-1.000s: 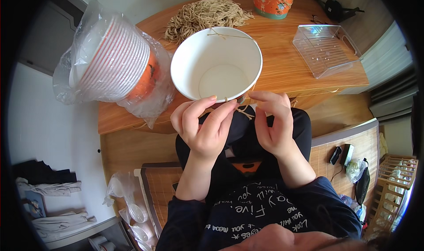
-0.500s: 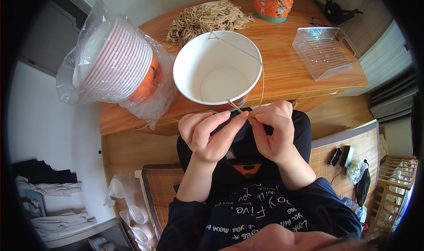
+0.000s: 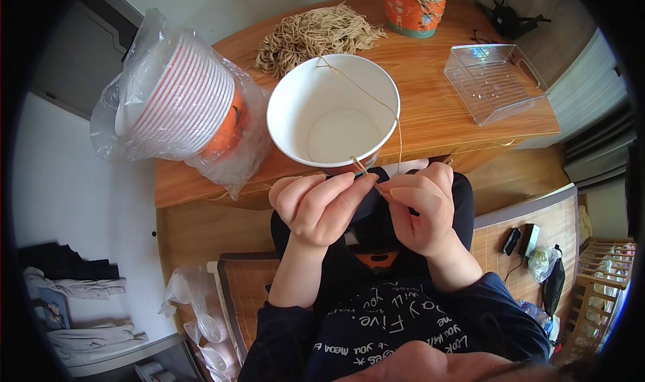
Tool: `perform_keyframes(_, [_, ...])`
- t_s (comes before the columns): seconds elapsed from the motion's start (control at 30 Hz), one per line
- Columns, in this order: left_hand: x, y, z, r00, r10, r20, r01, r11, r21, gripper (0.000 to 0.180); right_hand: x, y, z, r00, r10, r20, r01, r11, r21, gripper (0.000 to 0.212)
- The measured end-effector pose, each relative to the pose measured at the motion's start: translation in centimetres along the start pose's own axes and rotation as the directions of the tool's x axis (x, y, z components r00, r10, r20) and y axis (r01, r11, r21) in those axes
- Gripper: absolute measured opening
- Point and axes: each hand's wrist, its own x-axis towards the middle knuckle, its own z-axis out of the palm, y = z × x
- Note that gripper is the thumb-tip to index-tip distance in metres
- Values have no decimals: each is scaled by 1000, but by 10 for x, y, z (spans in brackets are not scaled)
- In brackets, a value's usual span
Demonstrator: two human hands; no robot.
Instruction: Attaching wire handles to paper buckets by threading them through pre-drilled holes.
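Observation:
A large white-lined paper bucket stands at the front edge of the wooden desk, its mouth tilted toward me. Tan twine passes from its far rim across the opening, over the right rim and down to my hands. At the near rim a doubled piece of the twine comes out toward my fingers. My left hand pinches it between thumb and fingertips just below the rim. Close beside it, my right hand pinches the twine too, the fingertips of both hands nearly touching. The exact crossing of the strands is hidden by my fingers.
A heap of cut twine lies behind the bucket. Nested buckets in a clear plastic bag stand at left. Another orange bucket stack with twine sits at the back, and a clear plastic tray at right on the desk.
My right hand has shifted slightly right, still pinching the twine. The whole view has moved a little, so the desk things sit slightly lower.

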Motion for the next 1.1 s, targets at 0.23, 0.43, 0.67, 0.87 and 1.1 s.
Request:
perform_keyframes(0.23, [-1,-4,-1,999,8,36,-8,1000,13,22,0,0,-2,1000,-16,0,16,1000,12,41])
perform_keyframes(0.43, [-1,-7,2,996,-73,42,72,997,21,24,3,-2,-13,988,-14,155,24,998,-62,42])
perform_keyframes(0.67, [-2,-14,2,996,-88,10,88,996,-13,18,20,10,-23,934,99,343,-20,974,-226,49])
perform_keyframes(0.87, [3,-15,-2,998,-19,58,26,993,-119,18,66,50,-21,896,105,431,96,903,-419,47])
perform_keyframes(1.1, [-76,1,-35,929,28,370,52,977,-206,33,110,70,-55,709,-254,658,543,792,-279,14])
